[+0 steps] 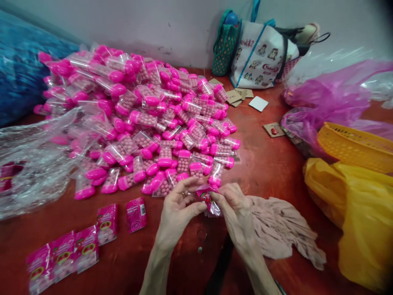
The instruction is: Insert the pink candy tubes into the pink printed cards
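Both hands pinch one small clear candy case with a pink printed label [208, 200], held just above the red table [264, 164]. My left hand [178, 209] grips its left side with thumb and fingers. My right hand [233, 205] pinches its right edge. Just beyond the hands lies a big heap of clear candy cases with pink caps [147, 119], filled with pink balls. Several labelled pink packs [64, 250] lie in a row at the near left, with one more [136, 214] closer to my left hand.
Crumpled clear plastic [30, 164] lies at left. A beige cloth [282, 229] sits under my right wrist. At right are a yellow bag [362, 217], a yellow basket [353, 145] and pink plastic [331, 94]. Tote bags [260, 53] and card pieces [258, 103] stand by the wall.
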Action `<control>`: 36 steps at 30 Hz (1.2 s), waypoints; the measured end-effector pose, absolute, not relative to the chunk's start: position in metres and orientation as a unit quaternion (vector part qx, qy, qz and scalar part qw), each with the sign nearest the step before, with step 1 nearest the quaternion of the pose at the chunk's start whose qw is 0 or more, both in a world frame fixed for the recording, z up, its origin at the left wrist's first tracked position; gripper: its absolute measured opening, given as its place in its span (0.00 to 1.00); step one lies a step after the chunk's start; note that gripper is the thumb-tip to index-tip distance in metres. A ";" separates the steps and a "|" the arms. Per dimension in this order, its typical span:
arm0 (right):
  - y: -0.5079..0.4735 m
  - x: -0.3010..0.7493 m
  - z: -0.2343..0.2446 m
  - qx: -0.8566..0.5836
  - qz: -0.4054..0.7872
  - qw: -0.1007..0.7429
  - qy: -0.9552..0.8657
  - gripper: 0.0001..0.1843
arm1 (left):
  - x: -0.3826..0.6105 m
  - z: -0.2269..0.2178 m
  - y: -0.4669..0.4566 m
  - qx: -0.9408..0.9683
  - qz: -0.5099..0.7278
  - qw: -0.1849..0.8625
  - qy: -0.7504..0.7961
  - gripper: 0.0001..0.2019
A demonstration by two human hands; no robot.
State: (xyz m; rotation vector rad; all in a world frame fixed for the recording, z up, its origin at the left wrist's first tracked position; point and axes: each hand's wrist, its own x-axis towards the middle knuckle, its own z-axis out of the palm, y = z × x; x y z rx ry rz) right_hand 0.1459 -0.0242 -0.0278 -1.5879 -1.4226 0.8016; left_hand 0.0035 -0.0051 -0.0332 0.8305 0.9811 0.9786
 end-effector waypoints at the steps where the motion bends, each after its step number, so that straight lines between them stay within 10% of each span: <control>1: -0.024 0.147 -0.029 -0.633 0.319 0.409 -0.575 0.12 | 0.003 -0.033 -0.004 0.381 0.446 0.676 0.447 0.20; 13: -0.025 0.149 -0.024 -0.578 0.363 0.316 -0.659 0.13 | 0.002 -0.037 -0.002 0.545 0.447 0.532 0.470 0.06; 23: -0.043 0.136 -0.027 -0.626 0.351 0.517 -0.466 0.04 | 0.017 -0.047 -0.007 0.295 0.630 0.549 0.464 0.07; 36: -0.042 0.122 -0.026 -0.617 0.331 0.521 -0.489 0.04 | 0.018 -0.042 -0.007 0.232 0.646 0.538 0.490 0.09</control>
